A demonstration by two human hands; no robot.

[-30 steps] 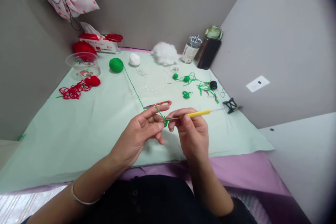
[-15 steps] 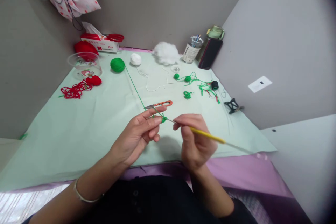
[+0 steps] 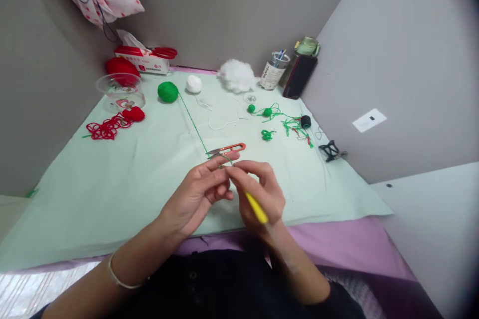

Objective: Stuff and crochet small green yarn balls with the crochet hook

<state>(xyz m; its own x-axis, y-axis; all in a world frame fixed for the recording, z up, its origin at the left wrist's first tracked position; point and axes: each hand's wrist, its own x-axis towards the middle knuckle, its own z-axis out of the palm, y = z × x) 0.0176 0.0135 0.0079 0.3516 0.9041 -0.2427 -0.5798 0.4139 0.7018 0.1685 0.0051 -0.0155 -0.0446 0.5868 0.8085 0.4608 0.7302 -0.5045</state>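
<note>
Green yarn (image 3: 194, 125) runs from a green yarn ball (image 3: 168, 92) to my left hand (image 3: 200, 192), where it passes over the raised index finger. My left thumb and fingers pinch a small green crochet piece, now mostly hidden behind the fingertips. My right hand (image 3: 260, 194) is closed around a crochet hook with a yellow handle (image 3: 256, 208); its tip is hidden at the left fingertips, and the rear end is blurred. Both hands meet at the piece. Just beyond them lie orange-handled thread snips (image 3: 235, 147) on the pale green cloth.
Red yarn (image 3: 103, 129) and a clear plastic tub (image 3: 121, 94) are at left. White stuffing (image 3: 237, 76), a jar of pens (image 3: 274, 71) and a phone (image 3: 300, 76) stand along the back. Green scraps (image 3: 268, 134) and a black clip (image 3: 331, 151) lie at right.
My right hand has moved left, up against the left fingertips, and the hook has swung so its handle points toward me. My left hand has barely moved.
</note>
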